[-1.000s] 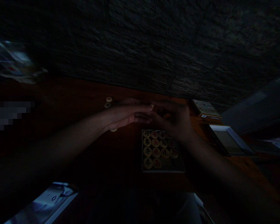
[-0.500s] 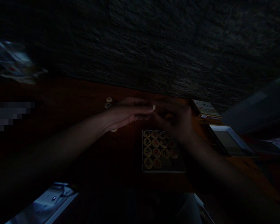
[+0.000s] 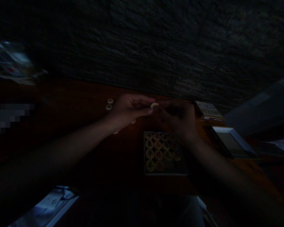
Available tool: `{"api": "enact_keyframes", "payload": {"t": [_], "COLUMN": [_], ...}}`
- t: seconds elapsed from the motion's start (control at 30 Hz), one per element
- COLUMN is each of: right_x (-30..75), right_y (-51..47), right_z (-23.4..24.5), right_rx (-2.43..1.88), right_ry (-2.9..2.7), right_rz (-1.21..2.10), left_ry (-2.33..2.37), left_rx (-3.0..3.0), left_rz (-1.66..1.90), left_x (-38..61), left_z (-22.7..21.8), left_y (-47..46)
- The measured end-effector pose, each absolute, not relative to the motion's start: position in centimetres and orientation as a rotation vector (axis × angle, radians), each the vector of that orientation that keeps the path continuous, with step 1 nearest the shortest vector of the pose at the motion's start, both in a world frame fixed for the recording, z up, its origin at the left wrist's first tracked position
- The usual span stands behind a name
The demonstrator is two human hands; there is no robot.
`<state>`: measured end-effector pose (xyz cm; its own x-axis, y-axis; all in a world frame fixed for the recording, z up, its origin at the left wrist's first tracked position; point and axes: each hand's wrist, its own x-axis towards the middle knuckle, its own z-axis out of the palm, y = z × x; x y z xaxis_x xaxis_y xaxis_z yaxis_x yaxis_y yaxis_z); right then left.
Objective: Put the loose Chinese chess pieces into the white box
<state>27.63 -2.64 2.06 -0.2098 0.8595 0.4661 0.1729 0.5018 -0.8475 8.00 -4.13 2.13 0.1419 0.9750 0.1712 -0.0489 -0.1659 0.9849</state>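
Observation:
A pale round Chinese chess piece (image 3: 154,105) is pinched between the thumb and fingers of my left hand (image 3: 132,107). From the other side, the fingertips of my right hand (image 3: 177,116) close on the same piece. Below them lies an open box (image 3: 145,174) holding rows of chess pieces with black and red characters; its front right part shows bare bottom. Two loose chess pieces (image 3: 110,101) lie on the table to the left of my left hand. Parts of two more pieces (image 3: 133,121) peek out under my left hand and wrist.
An empty shallow tray or lid (image 3: 223,130) lies to the right, with a printed box (image 3: 209,109) behind it. A stone wall (image 3: 137,63) borders the wooden table's (image 3: 85,94) back. A blurred clear container (image 3: 19,63) stands far left.
My left hand has turned and its fingers have parted from the thumb around the piece. The piece now shows more of its face. A loose piece under the left hand has come into sight.

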Motion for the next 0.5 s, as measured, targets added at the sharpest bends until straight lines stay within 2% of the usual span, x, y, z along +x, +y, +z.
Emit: {"api": "enact_keyframes", "payload": {"t": [0.3,0.5], "right_x": [27.77,28.08], "right_y": [-2.33,-1.90], "right_z": [2.29,1.97], "right_rx": [-0.899,-0.870], "right_ry": [-1.582,-1.561], "right_rz": [1.142,1.146], "left_ry": [1.013,0.956], "left_rx": [1.490,1.488], "left_rz": [1.236,1.270], "left_x": [8.04,7.99], "left_z": [2.26,2.39], "left_y": [-4.36,-4.38]}}
